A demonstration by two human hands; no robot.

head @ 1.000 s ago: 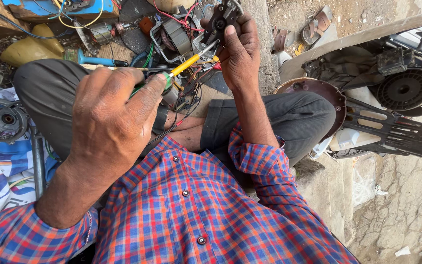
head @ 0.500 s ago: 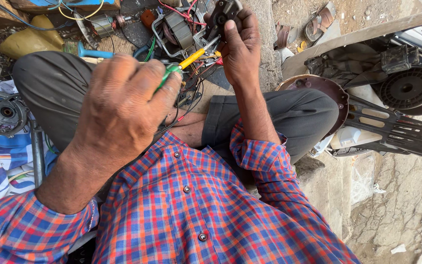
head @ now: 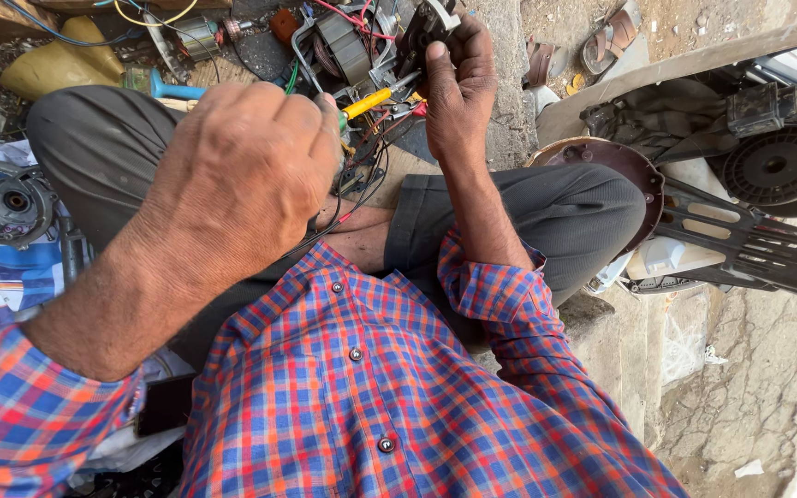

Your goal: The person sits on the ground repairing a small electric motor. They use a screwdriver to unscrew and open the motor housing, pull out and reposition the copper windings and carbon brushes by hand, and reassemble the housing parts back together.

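Observation:
My left hand [head: 242, 180] is closed round a screwdriver [head: 366, 101] with a green and yellow handle; its shaft points right and up toward a small motor assembly [head: 348, 41] with copper windings and red and black wires. My right hand [head: 458, 78] grips a black part [head: 426, 23] at the top of that assembly. I sit cross-legged in grey trousers and a red and blue checked shirt, with the assembly beyond my knees.
Fan parts lie about: a round metal housing [head: 6, 198] at the left, a black ribbed disc [head: 777, 166] and a dark frame [head: 749, 244] at the right, a brown dome [head: 615, 171]. A yellow object [head: 57, 65], a teal-handled tool [head: 163, 88] and sandals [head: 606, 41] lie beyond.
My left hand has come nearer the camera and a little right, keeping the screwdriver tip at the assembly. My right hand stays on the black part.

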